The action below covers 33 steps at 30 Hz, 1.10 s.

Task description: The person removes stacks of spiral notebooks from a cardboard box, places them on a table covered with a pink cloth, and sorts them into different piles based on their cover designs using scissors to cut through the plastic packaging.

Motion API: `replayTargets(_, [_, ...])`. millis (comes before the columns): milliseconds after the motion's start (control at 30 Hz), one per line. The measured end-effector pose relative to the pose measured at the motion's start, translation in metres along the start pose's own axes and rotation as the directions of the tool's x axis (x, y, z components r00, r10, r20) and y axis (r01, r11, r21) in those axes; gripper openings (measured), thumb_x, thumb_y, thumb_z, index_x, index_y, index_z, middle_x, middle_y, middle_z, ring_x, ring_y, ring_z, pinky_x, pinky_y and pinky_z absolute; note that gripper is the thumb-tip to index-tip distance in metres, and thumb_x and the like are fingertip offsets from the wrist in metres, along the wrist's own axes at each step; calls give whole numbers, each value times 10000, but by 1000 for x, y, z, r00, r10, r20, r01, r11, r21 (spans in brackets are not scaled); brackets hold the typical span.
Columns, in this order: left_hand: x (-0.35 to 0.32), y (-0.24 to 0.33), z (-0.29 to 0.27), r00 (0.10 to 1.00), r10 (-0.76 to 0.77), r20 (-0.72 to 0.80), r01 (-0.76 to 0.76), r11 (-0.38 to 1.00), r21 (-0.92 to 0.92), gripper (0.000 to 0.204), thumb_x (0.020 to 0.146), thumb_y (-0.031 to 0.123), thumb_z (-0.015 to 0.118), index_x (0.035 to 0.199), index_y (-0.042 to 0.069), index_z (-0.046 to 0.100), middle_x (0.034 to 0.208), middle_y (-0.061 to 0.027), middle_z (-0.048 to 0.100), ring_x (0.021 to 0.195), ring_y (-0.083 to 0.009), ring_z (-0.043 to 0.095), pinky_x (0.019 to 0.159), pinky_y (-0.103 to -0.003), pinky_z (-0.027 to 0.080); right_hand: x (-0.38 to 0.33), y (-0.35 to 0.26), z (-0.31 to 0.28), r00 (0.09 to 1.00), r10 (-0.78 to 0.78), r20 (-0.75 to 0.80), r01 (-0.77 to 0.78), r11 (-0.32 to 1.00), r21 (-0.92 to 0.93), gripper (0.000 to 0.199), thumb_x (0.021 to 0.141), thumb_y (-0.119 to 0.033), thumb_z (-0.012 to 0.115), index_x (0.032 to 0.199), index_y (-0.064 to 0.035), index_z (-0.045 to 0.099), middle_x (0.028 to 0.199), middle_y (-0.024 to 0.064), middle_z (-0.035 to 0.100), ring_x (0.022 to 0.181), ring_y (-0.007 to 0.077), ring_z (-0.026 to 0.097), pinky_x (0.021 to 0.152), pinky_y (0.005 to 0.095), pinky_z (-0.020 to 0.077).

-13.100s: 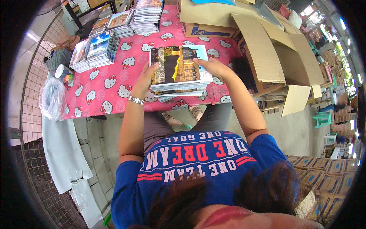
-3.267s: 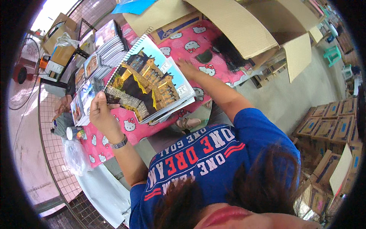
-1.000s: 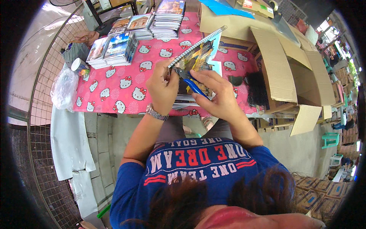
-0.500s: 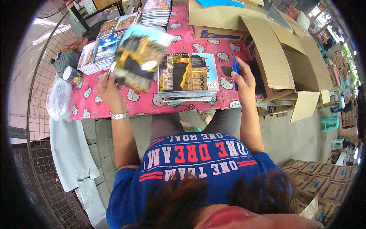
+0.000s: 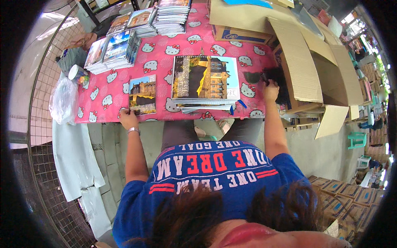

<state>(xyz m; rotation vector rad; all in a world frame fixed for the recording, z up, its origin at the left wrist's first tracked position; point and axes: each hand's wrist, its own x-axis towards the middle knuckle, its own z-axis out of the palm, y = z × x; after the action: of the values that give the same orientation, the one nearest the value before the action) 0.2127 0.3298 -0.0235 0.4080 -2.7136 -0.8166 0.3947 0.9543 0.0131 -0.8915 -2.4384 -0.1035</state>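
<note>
Two bare hands are spread wide apart along the near edge of the table. The left hand (image 5: 128, 119), a silver watch band at its wrist, rests with its fingers flat on the near left corner of a small single calendar with a castle photograph on its cover (image 5: 142, 94), which lies flat on the pink cartoon-cat tablecloth (image 5: 108, 99). It presses on the calendar rather than gripping it. The right hand (image 5: 271, 87) is out at the right edge of the table, its fingers curled into a bundle of black cords or hangers (image 5: 273, 76) beside the open brown cardboard box (image 5: 314, 70); how tightly it holds them I cannot tell.

Between the two hands sits a stack of large spiral-bound calendars showing a sunlit stone castle (image 5: 205, 78), with a blue pen (image 5: 242, 103) at its near right corner. Farther back on the left lie two piles of smaller glossy calendars (image 5: 111, 49), and behind those a taller stack of spiral-bound booklets (image 5: 171, 16). At the far left edge of the table are a small round tin (image 5: 76, 73) and a clear crumpled plastic bag (image 5: 62, 101). Flattened cartons (image 5: 351, 194) lie on the grey floor to the right.
</note>
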Motion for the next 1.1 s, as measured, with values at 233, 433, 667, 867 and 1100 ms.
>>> replayTargets(233, [34, 192, -20, 829, 534, -162, -548, 721, -424, 253, 767, 54, 682, 1019, 56, 662, 1038, -147, 659, 1013, -330, 600, 901, -424, 462, 10, 38, 25, 961, -11, 276, 51, 989, -138, 223, 837, -234, 617, 983, -68, 646, 957, 184, 654, 883, 394, 649, 803, 476, 540])
replayTargets(433, [-37, 376, -28, 213, 925, 314, -835, 339, -433, 256, 881, 203, 633, 1075, 37, 648, 1077, -161, 663, 1020, -349, 614, 906, -445, 465, 55, 22, -12, 958, 71, 279, -38, 992, -122, 231, 843, -204, 574, 957, -31, 676, 922, 198, 688, 886, 394, 661, 795, 482, 534])
replayTargets(667, [-31, 388, -3, 162, 833, 528, -769, 443, -462, 267, 873, 211, 640, 1039, 3, 614, 995, -213, 658, 962, -372, 630, 836, -449, 476, 46, 46, -40, 999, -28, -32, 35, 962, 271, 358, 959, -272, 475, 1192, -35, 610, 1015, 178, 670, 883, 331, 654, 799, 417, 514])
replayTargets(867, [-29, 391, -74, 305, 893, 332, -702, 446, -555, 192, 866, 114, 634, 1033, 43, 573, 918, -169, 671, 891, -379, 637, 760, -431, 471, 20, -80, -149, 934, -148, 325, -232, 441, 867, 373, 995, -277, 443, 1252, -41, 575, 744, -18, 529, 589, 74, 433, 545, 223, 376])
replayTargets(1100, [-80, 395, -136, 105, 987, 122, -958, 133, -254, 177, 841, 116, 619, 1016, 94, 604, 886, -131, 665, 873, -326, 633, 785, -453, 445, -9, -174, -224, 995, -83, 57, -34, 258, 965, 554, 1016, -328, 384, 1446, 18, 343, 1266, 161, 527, 1025, 210, 490, 866, 311, 378])
